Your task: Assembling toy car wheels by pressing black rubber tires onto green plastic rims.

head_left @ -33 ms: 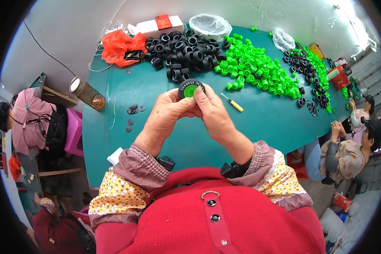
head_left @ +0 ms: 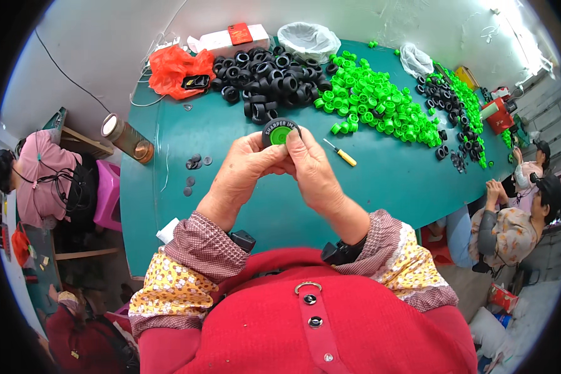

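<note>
Between both hands, over the middle of the green table (head_left: 255,218), is a small toy wheel (head_left: 279,133) with a black tyre and a bright green hub. My left hand (head_left: 246,165) pinches it from the left and below. On the other side, my right hand (head_left: 315,171) presses its thumb against the tyre's right edge. The fingers behind the wheel are mostly hidden. Just beyond the hands lies a heap of black tyres (head_left: 274,75). A pile of green hubs (head_left: 386,103) spreads to its right. A screwdriver (head_left: 340,153) with a yellow handle rests right of my right hand.
Several flat black discs (head_left: 194,163) lie left of my hands, near a brown-bodied bottle (head_left: 128,138). Behind the tyres are a red plastic bag (head_left: 176,70) and a bag-lined bin (head_left: 308,40). Other people (head_left: 517,218) sit along the right and left.
</note>
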Motion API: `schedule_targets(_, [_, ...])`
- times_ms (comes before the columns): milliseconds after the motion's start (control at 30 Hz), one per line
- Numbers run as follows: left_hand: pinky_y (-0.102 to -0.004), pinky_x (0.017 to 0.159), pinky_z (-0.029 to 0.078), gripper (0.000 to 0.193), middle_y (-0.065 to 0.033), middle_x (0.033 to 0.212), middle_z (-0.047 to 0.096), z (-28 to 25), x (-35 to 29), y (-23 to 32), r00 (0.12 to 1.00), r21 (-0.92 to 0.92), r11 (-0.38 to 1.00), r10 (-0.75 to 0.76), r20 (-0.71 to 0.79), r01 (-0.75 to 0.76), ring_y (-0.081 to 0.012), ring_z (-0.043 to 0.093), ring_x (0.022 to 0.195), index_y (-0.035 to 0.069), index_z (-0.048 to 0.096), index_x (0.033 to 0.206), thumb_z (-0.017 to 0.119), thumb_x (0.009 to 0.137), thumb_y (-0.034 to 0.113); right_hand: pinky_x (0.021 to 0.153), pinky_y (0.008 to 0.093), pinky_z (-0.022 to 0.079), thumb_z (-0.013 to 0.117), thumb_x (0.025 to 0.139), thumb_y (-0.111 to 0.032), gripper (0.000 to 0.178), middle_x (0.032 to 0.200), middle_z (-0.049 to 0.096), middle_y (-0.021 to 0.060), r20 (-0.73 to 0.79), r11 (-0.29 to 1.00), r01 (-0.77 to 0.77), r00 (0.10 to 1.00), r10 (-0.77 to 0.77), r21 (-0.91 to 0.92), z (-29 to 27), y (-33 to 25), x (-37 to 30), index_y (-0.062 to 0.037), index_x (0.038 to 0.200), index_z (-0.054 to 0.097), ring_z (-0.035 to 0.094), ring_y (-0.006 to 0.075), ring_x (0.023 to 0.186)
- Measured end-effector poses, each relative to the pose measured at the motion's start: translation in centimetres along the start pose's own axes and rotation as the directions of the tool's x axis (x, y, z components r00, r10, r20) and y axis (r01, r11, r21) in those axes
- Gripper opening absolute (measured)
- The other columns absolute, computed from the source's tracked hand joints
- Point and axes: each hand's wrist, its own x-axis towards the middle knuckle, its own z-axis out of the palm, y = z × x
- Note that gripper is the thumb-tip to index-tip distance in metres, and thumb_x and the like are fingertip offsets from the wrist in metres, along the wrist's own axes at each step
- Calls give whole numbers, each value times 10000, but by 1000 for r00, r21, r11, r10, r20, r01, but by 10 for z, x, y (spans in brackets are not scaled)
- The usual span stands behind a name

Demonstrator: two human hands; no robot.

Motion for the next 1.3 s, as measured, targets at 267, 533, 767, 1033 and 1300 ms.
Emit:
schedule_targets(267, [-232, 608, 470, 278, -47, 816, 629, -8, -6, 19, 996, 159, 986, -53, 70, 41, -107, 600, 705, 25, 604, 961, 645, 796, 246, 670, 228, 429, 431, 925, -250, 254, 808, 553, 31, 191, 894, 153, 979, -77, -421, -7, -38, 0, -18, 986, 516, 500, 74, 764])
schedule_targets(533, [-260, 645, 499, 298, -68, 809, 625, -5, -10, 13, 996, 136, 990, 8, 88, -20, -136, 605, 698, 1, 590, 969, 615, 817, 257, 671, 218, 435, 505, 897, -266, 303, 860, 559, 13, 180, 946, 43, 984, 16, -320, -12, -32, -2, 1, 1041, 520, 502, 65, 769])
schedule_targets(767, [-272, 658, 498, 261, -92, 804, 626, -3, 0, 9, 994, 62, 998, 16, 104, -22, -162, 619, 708, -1, 576, 966, 606, 812, 208, 509, 171, 371, 447, 922, -305, 311, 771, 511, -20, 75, 994, 11, 997, -3, -106, -1, -28, 6, -34, 1053, 528, 437, 25, 630])
schedule_targets(1033, [-267, 649, 491, 237, -72, 787, 628, 15, 8, -1, 998, 30, 998, 45, 51, -46, -140, 614, 704, 7, 584, 981, 604, 799, 159, 463, 172, 344, 376, 940, -339, 318, 720, 472, -26, -51, 996, -50, 997, 53, 68, -3, -24, 5, -63, 898, 527, 395, 22, 584])
schedule_targets(1300, [-251, 643, 493, 256, -79, 796, 629, 10, 7, 1, 996, 124, 991, 32, 80, -42, -147, 616, 694, 11, 578, 1003, 578, 828, 197, 506, 194, 397, 440, 925, -278, 267, 752, 520, 1, -33, 998, 30, 999, -32, -55, -8, -25, 4, -33, 955, 540, 449, 44, 612])
